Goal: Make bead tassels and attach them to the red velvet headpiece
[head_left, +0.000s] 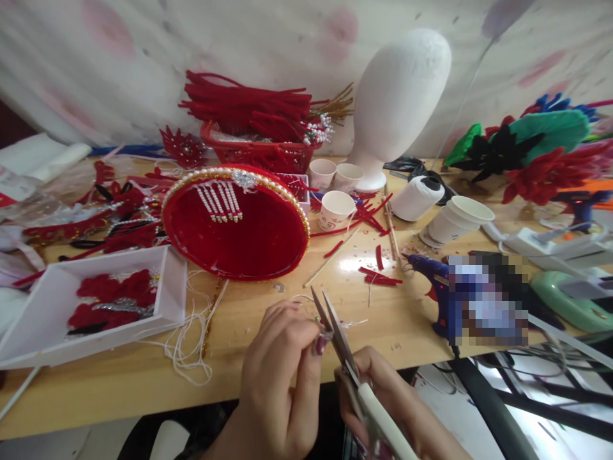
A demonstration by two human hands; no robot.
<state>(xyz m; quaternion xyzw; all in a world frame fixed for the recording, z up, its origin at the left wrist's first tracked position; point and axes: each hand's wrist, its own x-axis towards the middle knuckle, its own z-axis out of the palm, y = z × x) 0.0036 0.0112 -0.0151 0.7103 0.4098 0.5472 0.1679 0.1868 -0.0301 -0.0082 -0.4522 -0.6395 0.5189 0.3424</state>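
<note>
My right hand (378, 396) is wrapped round the handles of a pair of scissors (342, 342) with white grips, their blades slightly apart and pointing away from me. Close against the blades, my left hand (285, 358) pinches a small clear-and-white beaded piece (326, 333) between thumb and fingers; its exact kind is hard to make out. A thin white strand runs near the fingertips. Beyond the hands stands a red velvet hat-like piece (239, 246), tilted towards me, edged with pearls and gold trim. Short bead strings (219, 203) hang from its upper rim.
A white box (175, 287) with red flowers lies left, beside loose white cord (186, 348). Paper cups (336, 211), a thread spool (416, 198) and a foam head (402, 96) stand behind. A blue glue gun (433, 271) and power strips (550, 246) are right. Red scraps (380, 278) lie between.
</note>
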